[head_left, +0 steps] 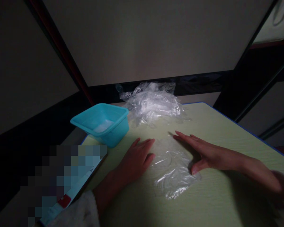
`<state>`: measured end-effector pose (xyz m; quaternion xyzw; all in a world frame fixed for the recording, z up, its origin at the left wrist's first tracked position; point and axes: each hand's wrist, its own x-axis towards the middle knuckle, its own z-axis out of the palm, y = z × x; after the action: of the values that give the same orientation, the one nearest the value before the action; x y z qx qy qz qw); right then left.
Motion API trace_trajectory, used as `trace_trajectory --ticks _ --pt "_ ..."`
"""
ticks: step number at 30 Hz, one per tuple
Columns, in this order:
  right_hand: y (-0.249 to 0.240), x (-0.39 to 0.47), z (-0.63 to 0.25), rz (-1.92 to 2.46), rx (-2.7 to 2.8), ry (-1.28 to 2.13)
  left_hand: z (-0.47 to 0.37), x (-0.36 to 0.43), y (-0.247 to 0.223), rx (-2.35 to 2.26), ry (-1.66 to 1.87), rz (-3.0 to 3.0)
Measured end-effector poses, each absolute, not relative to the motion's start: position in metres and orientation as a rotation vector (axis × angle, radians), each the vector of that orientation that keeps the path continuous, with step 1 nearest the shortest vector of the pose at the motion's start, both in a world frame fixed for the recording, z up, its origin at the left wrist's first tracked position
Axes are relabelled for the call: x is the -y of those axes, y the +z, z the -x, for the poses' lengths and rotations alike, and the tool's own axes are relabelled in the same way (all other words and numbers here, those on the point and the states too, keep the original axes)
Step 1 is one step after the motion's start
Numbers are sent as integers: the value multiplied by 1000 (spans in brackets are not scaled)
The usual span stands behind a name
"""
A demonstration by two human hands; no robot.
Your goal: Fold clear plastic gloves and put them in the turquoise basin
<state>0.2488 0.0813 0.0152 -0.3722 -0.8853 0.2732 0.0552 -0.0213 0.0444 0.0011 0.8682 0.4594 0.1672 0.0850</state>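
A clear, crinkled plastic bag (174, 171) lies flat on the pale table between my two hands. My left hand (138, 157) rests at the bag's left edge, fingers stretched forward and thumb near the plastic. On the other side, my right hand (201, 151) is held on edge with its fingers extended and spread from the thumb, which touches or nearly touches the bag's right edge. Neither hand grips anything. Beyond them sits a heap of clear plastic bags (156, 104) near the table's far edge.
A turquoise plastic basin (115, 132) with something white inside stands at the left edge. A flat light-blue item, partly blurred out (79, 184), lies at the near left. The wooden table (224, 142) has a blue rim, and dark-framed panels (156, 37) rise behind it.
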Motion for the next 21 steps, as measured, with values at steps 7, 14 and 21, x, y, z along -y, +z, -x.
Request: trace_trajectory --ticks 7,14,21 --pt "14 -83 -249 1122 2699 762 23 -42 10 -1467 363 -2598" --pt "20 -82 -249 1121 2699 809 21 -39 11 -1569 352 -2652" --pt "27 -78 -241 927 2721 752 3 -31 8 -1505 661 -2652"
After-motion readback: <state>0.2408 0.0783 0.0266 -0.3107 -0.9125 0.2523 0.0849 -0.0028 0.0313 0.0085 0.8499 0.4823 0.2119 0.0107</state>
